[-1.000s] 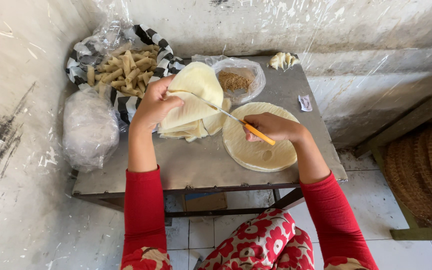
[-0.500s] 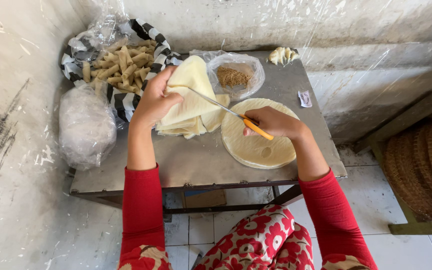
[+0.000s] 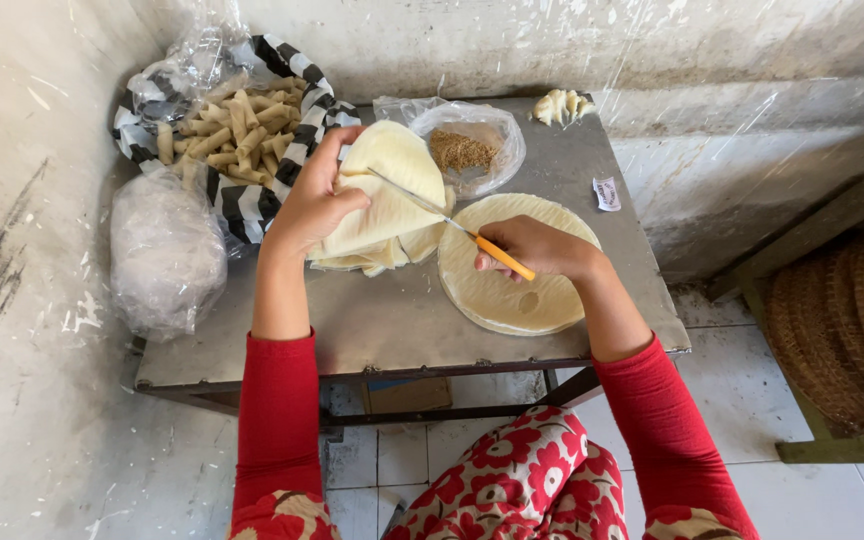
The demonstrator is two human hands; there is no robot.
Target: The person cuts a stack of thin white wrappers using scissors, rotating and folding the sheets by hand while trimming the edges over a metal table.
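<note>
The right hand (image 3: 537,247) is closing its fingers around the orange handle of a thin knife (image 3: 452,223), and the metal blade is running up and to the left across a folded stack of pale wrappers (image 3: 387,200). The blade tip is lying on the top sheet, close to the left hand (image 3: 314,200). The left hand is pinching the left edge of that folded stack, thumb on top and fingers curled over the fold, and is lifting the upper sheets slightly off the ones beneath.

The folded stack is sitting near the middle of a grey metal table (image 3: 372,320), its right edge touching a flat round stack of wrappers (image 3: 522,290) that is lying under the right wrist. Just behind both stacks, a clear plastic bag of brown crumbly filling (image 3: 464,150) is resting open. At the table's far right edge, a small pile of pale scraps (image 3: 562,105) is lying, and a small paper tag (image 3: 607,193) is sitting nearer the right rim.

At the far left corner, a black-and-white striped tray (image 3: 252,205) lined with plastic is holding many finished rolls (image 3: 237,135). In front of it, a cloudy plastic bag (image 3: 167,250) is bulging at the left edge. Both sleeves are red.
</note>
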